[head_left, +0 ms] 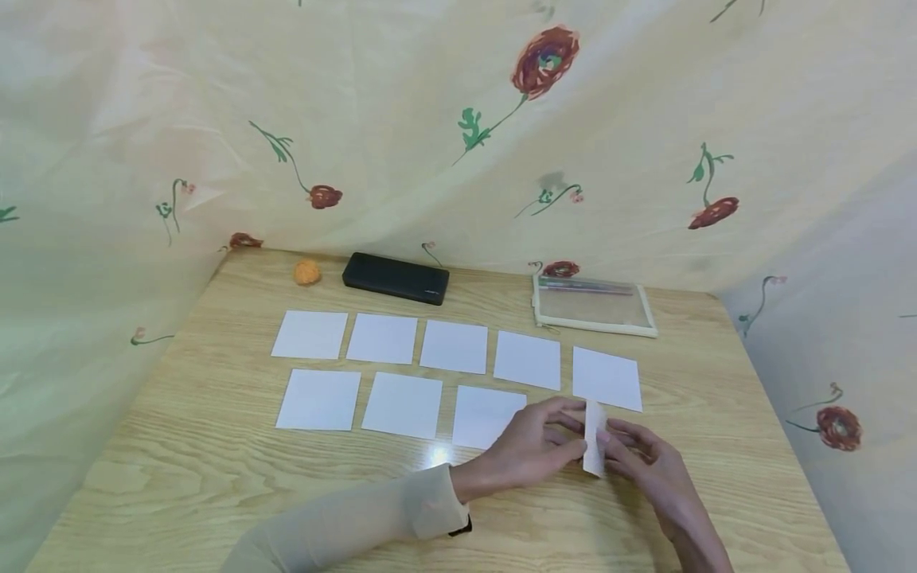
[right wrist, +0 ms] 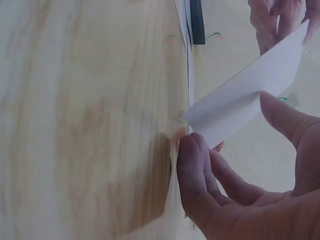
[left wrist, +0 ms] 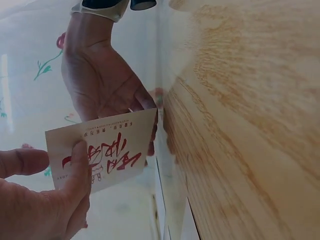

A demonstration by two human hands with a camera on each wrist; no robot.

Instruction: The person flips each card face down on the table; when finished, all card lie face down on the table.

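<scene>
A small card [head_left: 593, 442] stands on edge between the two hands, over the table. Its printed face, with red brush lettering [left wrist: 110, 150], shows in the left wrist view. The blank white back [right wrist: 240, 95] faces the right hand and bends slightly. The left hand [head_left: 537, 442] holds the card from the left, a fingertip lying on the printed side. From the right, the right hand [head_left: 652, 465] grips it, thumb [right wrist: 285, 117] against the back and fingers by the lower edge. White cards [head_left: 408, 404] lie beside the left hand, one partly covered by it.
Several blank cards [head_left: 454, 346] lie in two rows on the wooden table [head_left: 179, 461]. Behind them are an orange ball-like object [head_left: 306, 272], a black case [head_left: 396, 278] and a clear zip pouch [head_left: 595, 306] with pens. A flowered curtain [head_left: 401, 119] encloses the table.
</scene>
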